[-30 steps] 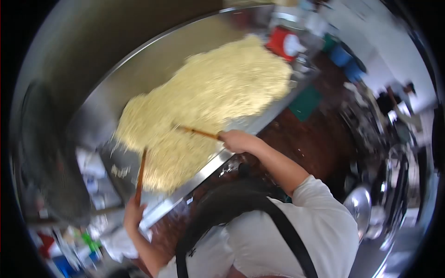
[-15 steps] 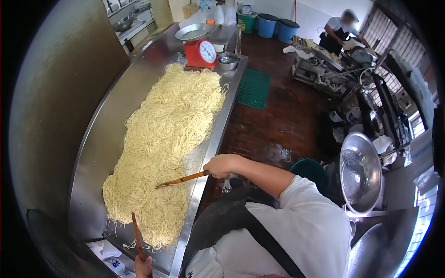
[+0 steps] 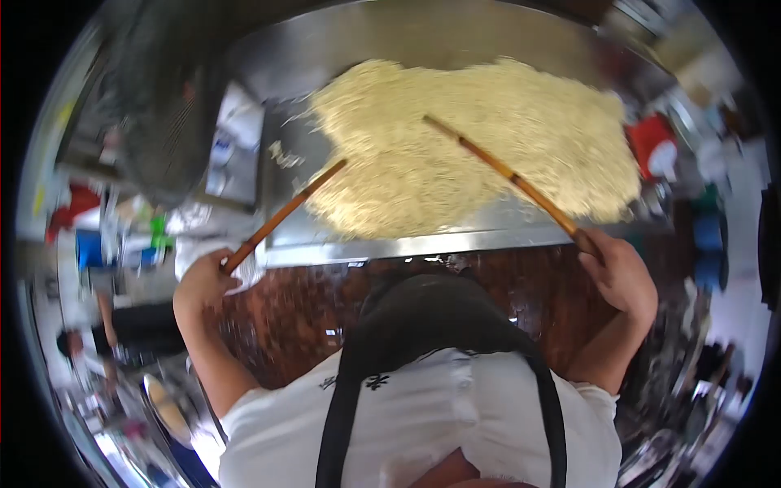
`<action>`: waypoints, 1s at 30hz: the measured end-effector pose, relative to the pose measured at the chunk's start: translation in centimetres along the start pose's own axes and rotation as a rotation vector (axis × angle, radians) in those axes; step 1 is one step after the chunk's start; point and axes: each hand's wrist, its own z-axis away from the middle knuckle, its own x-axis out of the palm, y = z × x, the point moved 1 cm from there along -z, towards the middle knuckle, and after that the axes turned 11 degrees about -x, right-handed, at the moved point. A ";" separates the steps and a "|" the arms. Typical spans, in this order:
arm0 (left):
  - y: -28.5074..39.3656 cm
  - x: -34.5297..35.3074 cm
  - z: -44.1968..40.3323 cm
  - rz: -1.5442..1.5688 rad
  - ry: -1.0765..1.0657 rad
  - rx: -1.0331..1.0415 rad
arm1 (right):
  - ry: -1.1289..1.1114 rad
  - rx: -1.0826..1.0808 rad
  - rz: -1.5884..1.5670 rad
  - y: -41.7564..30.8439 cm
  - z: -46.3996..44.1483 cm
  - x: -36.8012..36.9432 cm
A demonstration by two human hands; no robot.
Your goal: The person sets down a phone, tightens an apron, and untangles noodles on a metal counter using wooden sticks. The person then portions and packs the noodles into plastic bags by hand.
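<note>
A wide heap of pale yellow noodles point(image 3: 480, 106) lies on the steel table point(image 3: 439, 243). My left hand point(image 3: 203, 281) is closed round the lower end of a brown wooden stick point(image 3: 285, 211), whose tip lies at the near left part of the heap. In my right hand point(image 3: 620, 272) is a second, longer-looking stick point(image 3: 521, 183) with dark bands; its tip is over the middle of the heap. A few loose noodle strands point(image 3: 283, 156) lie left of the heap. Motion blurs the noodles.
Right of the noodles stands a red scale point(image 3: 652, 146). Blue bins point(image 3: 709, 248) are beyond the table's right end. A person in dark clothing point(image 3: 122, 333) is at the far left, near a round metal pan point(image 3: 167, 411). Wet reddish floor point(image 3: 285, 325) lies below the table edge.
The view has turned, so the table now runs across the top. Both hands are now farther apart, and the right stick's tip has risen from within the noodles.
</note>
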 end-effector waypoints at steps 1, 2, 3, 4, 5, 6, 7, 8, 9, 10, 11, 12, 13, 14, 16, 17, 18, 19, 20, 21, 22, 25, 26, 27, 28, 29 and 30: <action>-1.5 0.2 0.5 0.026 0.020 0.015 | -0.023 -0.018 -0.022 -0.2 -1.2 0.2; -3.2 0.2 0.6 0.053 0.048 0.041 | -0.035 -0.030 -0.038 -0.9 -2.8 0.7; -3.6 0.6 1.3 0.163 0.018 0.004 | -0.045 -0.038 -0.055 -1.0 -4.2 1.2; -4.1 0.8 2.0 0.274 -0.010 -0.031 | -0.079 -0.123 -0.064 -0.9 -6.0 2.5; -6.0 2.5 1.1 0.226 0.072 -0.027 | -0.080 -0.189 -0.122 -1.1 -7.8 4.0; -6.5 3.6 1.2 0.330 0.042 -0.027 | -0.084 -0.261 -0.183 -1.5 -9.8 5.6; -6.4 4.7 1.0 0.424 -0.011 -0.131 | -0.124 -0.266 -0.210 -2.4 -11.7 7.2; -6.8 6.9 0.4 0.520 0.050 -0.083 | -0.153 -0.332 -0.283 -2.3 -13.6 9.7; -7.4 9.7 -0.6 0.587 0.070 -0.062 | -0.226 -0.288 -0.346 -2.2 -15.3 12.3; -7.9 12.5 -1.8 0.653 0.088 -0.038 | -0.235 -0.315 -0.495 -2.8 -16.5 14.9; -8.8 15.8 -4.1 0.689 0.055 -0.009 | -0.224 -0.295 -0.527 -2.1 -18.1 18.5; -10.8 21.4 -8.3 0.688 0.265 0.168 | -0.292 -0.280 -0.601 -4.1 -19.2 19.8; -8.7 20.1 -6.3 0.719 0.136 0.008 | -0.280 -0.383 -0.472 -6.1 -20.1 20.8; -7.5 20.1 -5.5 0.798 0.008 -0.105 | -0.293 -0.380 -0.471 -7.8 -20.4 21.7; -6.1 21.6 -6.3 0.944 -0.126 -0.077 | -0.303 -0.401 -0.509 -10.5 -22.2 24.4; -5.7 23.0 -7.2 1.018 -0.148 -0.057 | -0.296 -0.432 -0.547 -11.0 -23.3 27.2; -5.3 24.7 -8.4 1.090 -0.169 -0.037 | -0.271 -0.398 -0.538 -12.4 -23.6 28.7; -4.7 25.6 -9.3 1.164 -0.183 -0.015 | -0.242 -0.370 -0.529 -13.9 -24.3 30.2; -4.1 25.9 -9.6 1.173 -0.152 -0.021 | -0.227 -0.341 -0.511 -14.4 -25.3 33.1; -3.4 26.0 -10.0 1.178 -0.124 -0.024 | -0.208 -0.308 -0.494 -15.1 -26.0 35.4; -2.8 26.2 -10.5 1.177 -0.100 -0.023 | -0.319 -0.168 -0.548 -18.9 -24.9 32.5; -1.1 26.5 -11.4 1.261 -0.106 -0.113 | -0.459 -0.199 -0.661 -20.8 -25.6 37.1; -0.6 25.7 -11.7 1.301 -0.125 -0.154 | -0.579 -0.216 -0.840 -20.5 -26.4 40.0; -0.3 26.1 -12.5 1.246 -0.145 -0.161 | -0.712 -0.302 -1.060 -20.2 -26.9 42.4; -0.1 26.9 -12.7 1.200 -0.144 -0.188 | -0.798 -0.249 -1.099 -20.6 -26.3 42.5; 0.1 27.2 -13.4 1.155 -0.131 -0.204 | -0.876 -0.209 -1.137 -21.2 -26.4 42.2; 0.1 27.2 -14.3 1.115 -0.105 -0.213 | -0.953 -0.183 -1.172 -21.5 -26.6 41.3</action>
